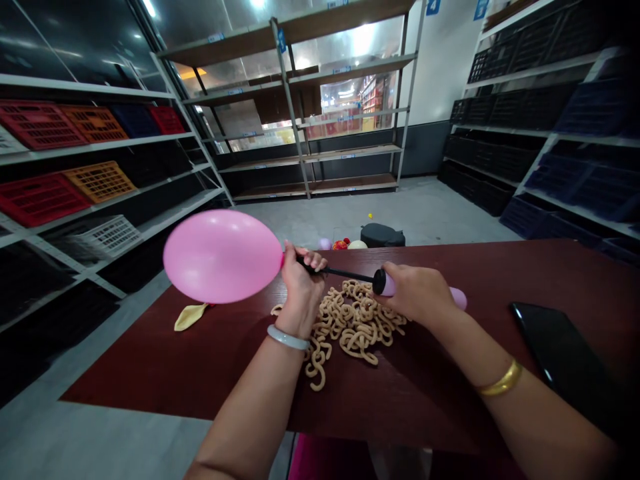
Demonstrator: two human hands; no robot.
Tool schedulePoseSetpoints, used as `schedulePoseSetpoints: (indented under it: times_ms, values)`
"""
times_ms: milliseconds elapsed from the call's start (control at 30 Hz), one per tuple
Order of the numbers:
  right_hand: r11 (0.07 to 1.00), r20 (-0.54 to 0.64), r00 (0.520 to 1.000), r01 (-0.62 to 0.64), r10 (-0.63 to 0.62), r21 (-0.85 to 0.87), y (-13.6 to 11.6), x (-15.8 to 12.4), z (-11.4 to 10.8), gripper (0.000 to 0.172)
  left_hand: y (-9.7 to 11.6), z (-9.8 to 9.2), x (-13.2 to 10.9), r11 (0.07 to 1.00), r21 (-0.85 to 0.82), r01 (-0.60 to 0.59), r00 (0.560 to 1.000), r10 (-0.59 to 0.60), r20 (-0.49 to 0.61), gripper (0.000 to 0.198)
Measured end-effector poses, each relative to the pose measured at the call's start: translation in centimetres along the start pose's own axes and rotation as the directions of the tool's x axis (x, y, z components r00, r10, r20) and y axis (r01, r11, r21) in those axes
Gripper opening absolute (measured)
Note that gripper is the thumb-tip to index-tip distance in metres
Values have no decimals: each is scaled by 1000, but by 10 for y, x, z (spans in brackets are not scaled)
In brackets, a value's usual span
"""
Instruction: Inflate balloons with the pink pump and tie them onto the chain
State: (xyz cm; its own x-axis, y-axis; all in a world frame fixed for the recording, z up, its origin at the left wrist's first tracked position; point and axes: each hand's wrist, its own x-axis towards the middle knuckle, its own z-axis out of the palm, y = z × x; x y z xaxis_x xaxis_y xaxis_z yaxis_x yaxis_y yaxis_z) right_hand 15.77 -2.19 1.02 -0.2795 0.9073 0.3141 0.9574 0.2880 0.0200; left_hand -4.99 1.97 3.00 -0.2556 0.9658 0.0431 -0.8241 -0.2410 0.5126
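Note:
A large pink balloon (223, 256), swollen with air, points left from my left hand (303, 277). That hand is closed around the balloon's neck and the black nozzle end of a balloon pump (350, 274). My right hand (417, 291) is wrapped round the pump's light purple barrel, whose rounded end shows past the fingers. A black rod spans the gap between the two hands. Below them a loose heap of beige curled pieces (357, 317) lies on the dark red table (240, 373). To the left a flat pale yellow balloon (190, 317) rests on the tabletop.
A black phone-like slab (560, 347) lies at the table's right. Beyond the far edge are a dark bag (383, 235) and several small balloons (340, 245). Shelves with coloured crates (43, 200) stand left, dark crates (575, 173) right, and a metal rack (295, 120) behind.

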Motion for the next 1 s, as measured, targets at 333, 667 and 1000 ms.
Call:
schedulePoseSetpoints:
  times_ms: [333, 667, 1000]
  values:
    - [998, 32, 999, 0, -1, 60, -22, -2, 4, 40, -60, 4, -38, 988, 17, 156, 987, -156, 26, 52]
    - [995, 47, 999, 4, -9, 100, -6, 2, 7, 39, 0, -2, 5, 998, 7, 69, 998, -69, 1, 47]
    - [1000, 36, 999, -1, 0, 27, 0, 1, 5, 45, 2, -3, 1, 1000, -29, -3, 1000, 2, -13, 48]
